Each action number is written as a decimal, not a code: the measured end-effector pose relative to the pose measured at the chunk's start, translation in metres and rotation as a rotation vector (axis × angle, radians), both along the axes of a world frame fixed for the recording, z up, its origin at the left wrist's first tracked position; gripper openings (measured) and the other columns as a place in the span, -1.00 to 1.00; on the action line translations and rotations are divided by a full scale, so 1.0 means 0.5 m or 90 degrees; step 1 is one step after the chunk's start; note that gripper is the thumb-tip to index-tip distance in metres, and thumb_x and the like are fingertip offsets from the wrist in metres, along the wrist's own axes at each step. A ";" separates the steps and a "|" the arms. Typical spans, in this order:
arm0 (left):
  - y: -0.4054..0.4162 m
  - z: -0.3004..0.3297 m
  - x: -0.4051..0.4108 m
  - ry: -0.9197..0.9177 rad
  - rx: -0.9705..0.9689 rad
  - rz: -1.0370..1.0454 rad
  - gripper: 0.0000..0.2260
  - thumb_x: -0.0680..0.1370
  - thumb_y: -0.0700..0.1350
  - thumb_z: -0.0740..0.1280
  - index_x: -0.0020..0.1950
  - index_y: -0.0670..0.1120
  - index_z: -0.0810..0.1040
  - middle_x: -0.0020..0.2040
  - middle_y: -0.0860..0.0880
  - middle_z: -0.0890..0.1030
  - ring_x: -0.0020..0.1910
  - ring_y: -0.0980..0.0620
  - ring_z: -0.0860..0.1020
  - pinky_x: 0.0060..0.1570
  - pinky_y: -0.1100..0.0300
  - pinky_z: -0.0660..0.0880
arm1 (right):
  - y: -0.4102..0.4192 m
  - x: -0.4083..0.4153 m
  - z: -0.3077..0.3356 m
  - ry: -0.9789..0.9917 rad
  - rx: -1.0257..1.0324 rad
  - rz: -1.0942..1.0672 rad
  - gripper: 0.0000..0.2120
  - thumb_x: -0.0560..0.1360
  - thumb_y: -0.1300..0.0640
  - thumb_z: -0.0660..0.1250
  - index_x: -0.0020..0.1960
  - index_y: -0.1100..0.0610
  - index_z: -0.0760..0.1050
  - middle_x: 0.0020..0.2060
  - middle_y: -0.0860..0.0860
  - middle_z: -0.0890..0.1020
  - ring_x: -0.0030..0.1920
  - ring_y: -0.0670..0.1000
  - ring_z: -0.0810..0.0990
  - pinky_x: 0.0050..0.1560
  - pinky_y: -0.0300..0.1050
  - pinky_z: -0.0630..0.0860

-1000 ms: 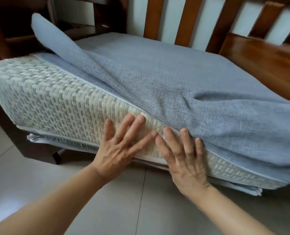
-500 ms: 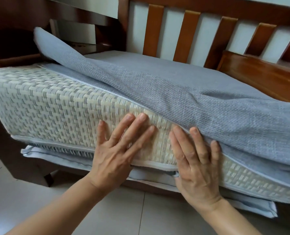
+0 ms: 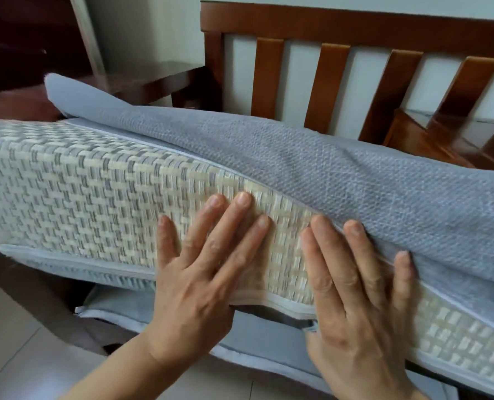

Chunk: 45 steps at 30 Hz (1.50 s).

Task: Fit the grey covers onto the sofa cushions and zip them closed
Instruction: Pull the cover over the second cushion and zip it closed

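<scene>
Pressing left hand (image 3: 194, 287) and right hand (image 3: 355, 295), both flat and wide, on cushion (image 3: 75, 194). Am fearing grey cover (image 3: 312, 174) above right fingers is bunching, later jamming zip.

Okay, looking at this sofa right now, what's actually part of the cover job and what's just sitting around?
Part of the job:
grey cover
woven cushion
left hand
right hand

Just there:
wooden sofa frame
dark side table
tiled floor
</scene>
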<state>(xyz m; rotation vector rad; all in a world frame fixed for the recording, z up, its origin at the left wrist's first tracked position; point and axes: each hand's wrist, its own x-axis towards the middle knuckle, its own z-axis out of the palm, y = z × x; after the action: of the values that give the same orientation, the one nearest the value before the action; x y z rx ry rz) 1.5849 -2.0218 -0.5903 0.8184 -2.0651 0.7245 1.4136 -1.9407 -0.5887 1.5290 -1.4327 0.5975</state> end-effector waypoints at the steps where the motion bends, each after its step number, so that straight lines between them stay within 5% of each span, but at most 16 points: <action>1: -0.007 0.033 -0.003 -0.005 0.014 -0.003 -0.12 0.23 -0.30 0.39 0.51 0.01 0.14 0.57 0.01 0.00 0.53 -0.05 0.06 0.31 -0.34 0.09 | -0.006 -0.003 0.034 -0.005 0.016 -0.004 -0.38 0.46 0.38 0.05 0.50 0.13 0.16 0.50 -0.04 0.16 0.52 0.02 0.08 0.47 0.17 -0.09; 9: -0.067 0.324 -0.036 -0.071 0.210 -0.029 0.05 0.12 -0.25 0.42 0.55 0.03 0.05 0.57 0.01 0.02 0.54 -0.04 0.01 0.34 -0.34 0.06 | -0.062 -0.036 0.332 -0.057 0.205 -0.034 0.07 0.06 0.39 0.41 0.52 0.16 0.10 0.53 0.00 0.08 0.53 0.08 0.03 0.47 0.21 -0.10; 17: -0.208 0.598 -0.106 -0.136 0.357 -0.046 0.11 0.04 -0.23 0.39 0.56 0.03 0.03 0.57 0.00 -0.02 0.54 -0.04 -0.02 0.33 -0.34 0.16 | -0.187 -0.095 0.627 -0.139 0.410 -0.074 0.22 0.01 0.07 0.59 0.54 0.16 0.05 0.55 0.04 0.01 0.53 0.10 -0.01 0.44 0.21 0.01; 22: -0.299 0.708 -0.155 -0.182 0.418 -0.033 0.17 0.08 -0.11 0.46 0.56 0.06 -0.12 0.57 0.03 -0.16 0.54 -0.02 -0.14 0.37 -0.29 0.02 | -0.268 -0.145 0.748 -0.203 0.464 -0.151 0.38 -0.19 0.01 0.61 0.54 -0.01 0.06 0.54 0.12 -0.04 0.53 0.17 -0.04 0.40 0.23 -0.03; 27: -0.385 0.797 -0.211 -0.217 0.449 -0.024 0.14 0.24 0.04 0.42 0.47 0.14 -0.44 0.46 0.11 -0.49 0.45 0.06 -0.45 0.37 -0.20 -0.29 | -0.357 -0.208 0.827 -0.212 0.523 -0.145 0.32 -0.03 -0.08 0.53 0.53 -0.14 -0.18 0.52 0.06 -0.27 0.51 0.10 -0.30 0.41 0.18 -0.27; 31: -0.469 0.873 -0.263 -0.233 0.480 -0.009 0.10 0.26 -0.01 0.38 0.45 0.16 -0.45 0.43 0.14 -0.52 0.42 0.09 -0.49 0.40 -0.20 -0.27 | -0.444 -0.265 0.897 -0.203 0.560 -0.115 0.29 0.07 -0.09 0.49 0.47 -0.20 -0.39 0.42 -0.02 -0.51 0.42 0.02 -0.53 0.35 0.12 -0.47; 45: -0.662 0.979 -0.407 -0.212 0.574 0.066 -0.01 0.35 -0.16 0.26 0.43 0.15 -0.48 0.43 0.21 -0.48 0.45 0.12 -0.41 0.43 -0.17 -0.24 | -0.681 -0.409 1.015 -0.226 0.600 -0.065 0.25 0.08 -0.12 0.52 0.51 -0.15 -0.25 0.47 -0.01 -0.42 0.46 0.03 -0.46 0.43 0.16 -0.37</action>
<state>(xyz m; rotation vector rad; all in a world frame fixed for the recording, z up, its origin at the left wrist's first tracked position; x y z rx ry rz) 1.3814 -2.3529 -0.1008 1.3596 -2.6901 -0.0875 1.2089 -2.2811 -0.0810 2.0980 -2.2358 0.1000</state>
